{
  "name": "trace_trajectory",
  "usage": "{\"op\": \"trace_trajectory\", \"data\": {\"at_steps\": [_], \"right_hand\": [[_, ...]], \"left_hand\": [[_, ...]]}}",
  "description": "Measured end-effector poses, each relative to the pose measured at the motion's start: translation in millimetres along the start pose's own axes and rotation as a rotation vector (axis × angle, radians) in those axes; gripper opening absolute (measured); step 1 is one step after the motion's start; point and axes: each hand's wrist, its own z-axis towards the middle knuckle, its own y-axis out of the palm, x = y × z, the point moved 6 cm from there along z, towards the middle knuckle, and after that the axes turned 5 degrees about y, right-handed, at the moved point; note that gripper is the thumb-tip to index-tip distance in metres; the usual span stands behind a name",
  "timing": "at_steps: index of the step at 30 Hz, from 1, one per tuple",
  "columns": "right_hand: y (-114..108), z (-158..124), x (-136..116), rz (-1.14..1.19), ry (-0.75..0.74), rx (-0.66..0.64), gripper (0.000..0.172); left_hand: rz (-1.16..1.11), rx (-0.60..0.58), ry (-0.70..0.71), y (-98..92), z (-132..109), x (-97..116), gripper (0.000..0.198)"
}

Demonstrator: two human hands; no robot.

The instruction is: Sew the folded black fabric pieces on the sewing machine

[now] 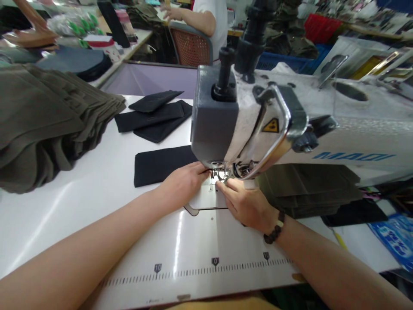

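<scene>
Beside the presser foot [222,174], left hand [182,181] presses black cloth [161,163].

Matt black cloth strip [161,165] lies on the glossy white table top [80,202]; the grey-white sewing machine's [258,125] metal guard shines, right of centre.
</scene>
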Motion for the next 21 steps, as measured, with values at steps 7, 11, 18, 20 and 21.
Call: {"op": "trace_trajectory", "data": {"at_steps": [7, 11, 18, 20, 21], "right_hand": [[-3, -1, -3, 0.04, 0.023, 0.006, 0.028], [-1, 0, -3, 0.059, 0.033, 0.111, 0.034], [21, 4, 3, -0.063, -0.09, 0.33, 0.021], [23, 4, 4, -0.065, -0.081, 0.304, 0.02], [21, 4, 3, -0.056, -0.069, 0.284, 0.02]], "left_hand": [[0.017, -0.078, -0.032, -0.1, -1, 2, 0.018], [0.118, -0.183, -0.218, 6.8, -8, -4, 0.028], [0.244, -0.35, -0.53, 8.2, -29, -40, 0.055], [0.142, -0.325, -0.594, -16.7, -38, -50, 0.061], [0.051, -0.26, -0.627, -33.8, -42, -54, 0.065]]}}
